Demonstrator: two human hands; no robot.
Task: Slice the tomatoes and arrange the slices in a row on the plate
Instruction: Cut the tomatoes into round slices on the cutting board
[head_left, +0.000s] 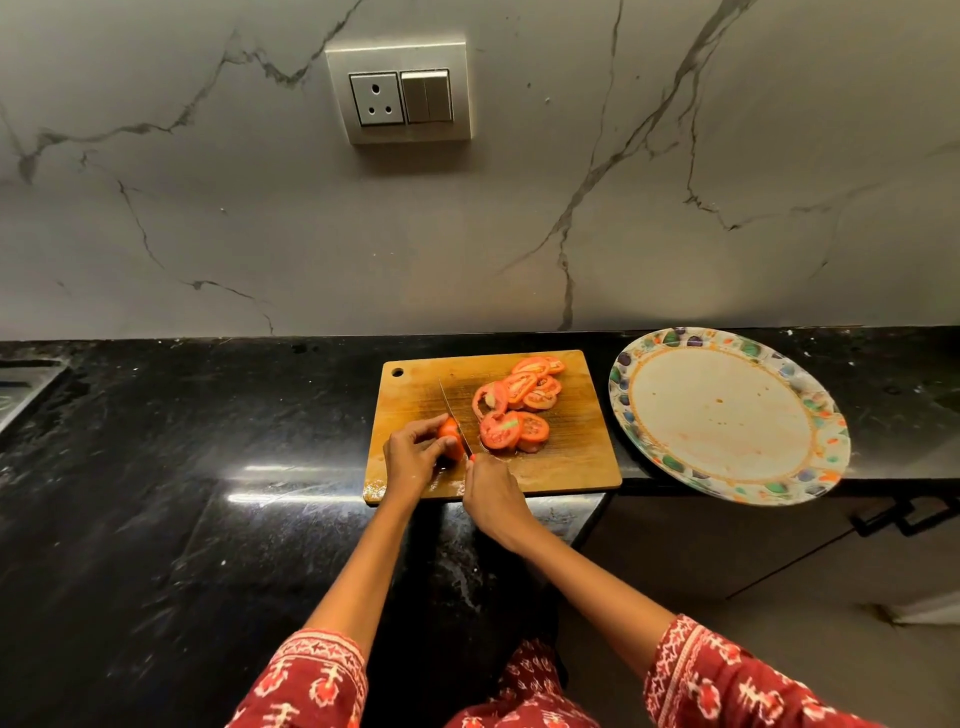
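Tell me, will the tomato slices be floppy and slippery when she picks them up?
Probably a bit of both. The tomato slices look thin and lie slumped over each other on the cutting board, so they may bend. Their cut faces look wet and shiny, so they may slip from fingers.

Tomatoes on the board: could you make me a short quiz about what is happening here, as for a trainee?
1. True or false: slices already lie on the plate.
2. Which hand grips the knife? A) left B) right C) neither
3. Fill in: the cut tomato slices lie on the wooden ____.

Key:
1. False. The plate holds no slices; they are all on the cutting board.
2. B. The right hand grips the knife handle, while the left hand holds the uncut tomato piece with curled fingers.
3. Cutting board.
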